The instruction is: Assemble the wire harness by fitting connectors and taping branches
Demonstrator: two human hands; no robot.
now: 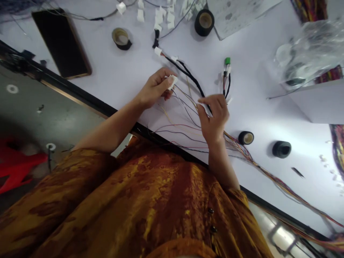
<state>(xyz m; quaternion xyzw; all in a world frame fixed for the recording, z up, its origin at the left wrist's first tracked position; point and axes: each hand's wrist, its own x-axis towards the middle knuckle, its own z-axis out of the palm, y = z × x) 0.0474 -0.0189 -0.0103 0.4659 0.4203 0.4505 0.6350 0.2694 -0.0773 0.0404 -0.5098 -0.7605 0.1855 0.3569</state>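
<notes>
My left hand pinches a white connector, with thin wires running out of it to the right. To its right, my right hand has its thumb and forefinger close together at a thin yellowish wire. Whether that wire is truly gripped is hard to see. A black-taped cable with a white plug passes behind both hands. Loose red, blue and yellow wires spread below them and join a long wire bundle running to the lower right.
Black tape rolls lie around the table, one near the phone. A green connector with short wires sits beyond my right hand. Several white connectors lie at the back. A plastic bag rests at the right. The table's dark edge runs before me.
</notes>
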